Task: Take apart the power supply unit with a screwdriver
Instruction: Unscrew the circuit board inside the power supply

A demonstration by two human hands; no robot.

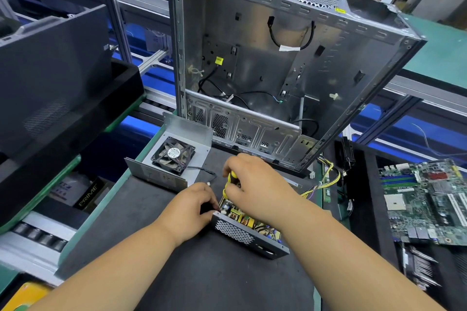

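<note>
Fingers point(231, 184) of our right hand point(252, 184) wrap the screwdriver point(230, 180); left hand point(194, 206) pinches the power supply point(249, 231) corner. Stiff metal case, fragile board: hold edges.

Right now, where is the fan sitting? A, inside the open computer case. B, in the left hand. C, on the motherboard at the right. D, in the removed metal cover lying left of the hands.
D: the fan lies in the detached cover on the mat, left of and beyond the hands, outside the case.
</note>
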